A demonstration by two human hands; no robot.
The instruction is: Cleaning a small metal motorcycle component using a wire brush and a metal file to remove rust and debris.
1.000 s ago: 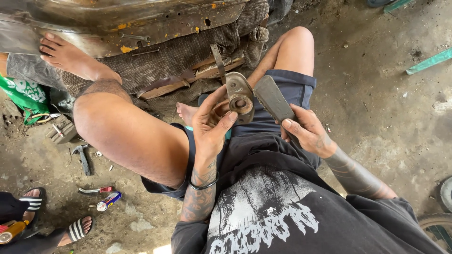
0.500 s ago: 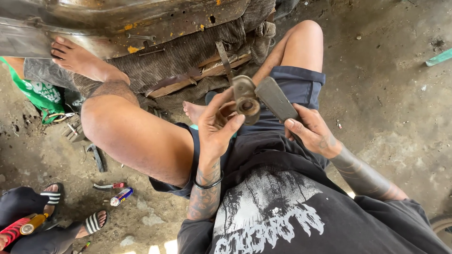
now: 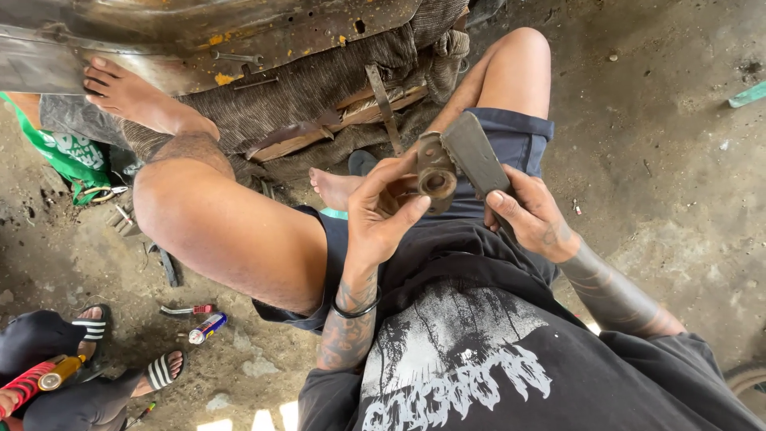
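Note:
I sit on a dirt floor with knees bent. My left hand (image 3: 387, 211) grips a rusty metal bracket (image 3: 436, 171) with a round bushing hole, held up in front of my chest. My right hand (image 3: 533, 214) holds a flat grey block (image 3: 476, 156), probably a file or sanding block, pressed against the bracket's upper right edge. My left foot rests on a rusted, yellow-flecked metal panel (image 3: 183, 36) at the top of the view. Both forearms are tattooed, and the left wrist wears a black band.
A wooden slat (image 3: 351, 120) and ribbed fabric lie under the panel. Hand tools (image 3: 120, 215) and a small spray can (image 3: 207, 327) lie on the ground at left. Another person's sandalled feet (image 3: 120, 359) are at bottom left, beside a red-handled tool (image 3: 36, 381).
The view has shifted down and to the left, so hands and bracket appear a little higher and further right. Both hands keep their hold, and the grey block stays against the bracket.

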